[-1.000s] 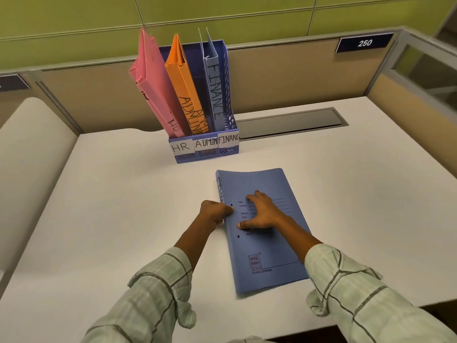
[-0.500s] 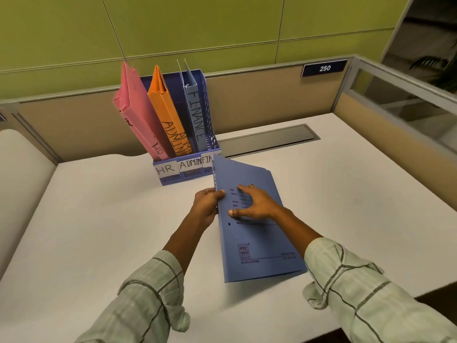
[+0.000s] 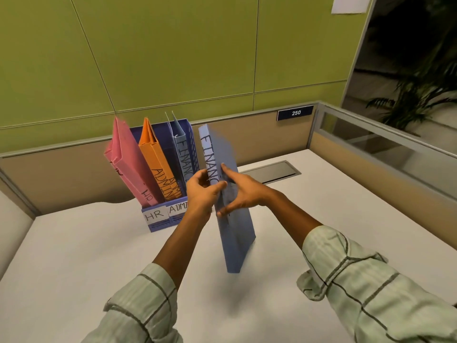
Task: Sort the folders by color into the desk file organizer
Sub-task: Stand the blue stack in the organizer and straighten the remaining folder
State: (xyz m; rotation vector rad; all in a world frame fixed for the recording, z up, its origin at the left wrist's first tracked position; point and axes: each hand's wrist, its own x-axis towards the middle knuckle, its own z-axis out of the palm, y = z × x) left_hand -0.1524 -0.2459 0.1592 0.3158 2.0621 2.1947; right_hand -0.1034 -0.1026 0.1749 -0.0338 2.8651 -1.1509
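The left hand (image 3: 201,194) grips the spine edge of a blue folder (image 3: 232,219), fingers curled round it from the left with the thumb across the spine just under the handwritten word FINANC. The right hand (image 3: 243,191) lies flat against the folder's right face, fingers straight and spread, the forefinger pointing up along the cover and the thumb pointing down and left. Between the two hands the folder stands nearly upright, spine toward the camera, its top tilted a little to the left. Whether its lower corner touches the desk (image 3: 321,219) or hangs just above it cannot be told; a soft shadow lies beneath it.

Just behind and to the left of the hands stands the organizer (image 3: 160,222), a blue-violet slotted rack on the desk against the partition (image 3: 61,174). Its left slot, labelled HR, holds pink folders (image 3: 128,167) that lean left. The middle slot, with a label partly hidden by the left hand, holds orange folders (image 3: 154,164) marked ADMIN. The right slot holds a pale blue folder (image 3: 183,157) marked FINANC. The held folder sits just right of this slot, outside the rack.

Both forearms wear rolled checked sleeves (image 3: 366,293). A grey cable hatch (image 3: 272,172) is set into the desk behind the right hand, and a plate reading 250 (image 3: 295,112) hangs on the partition.
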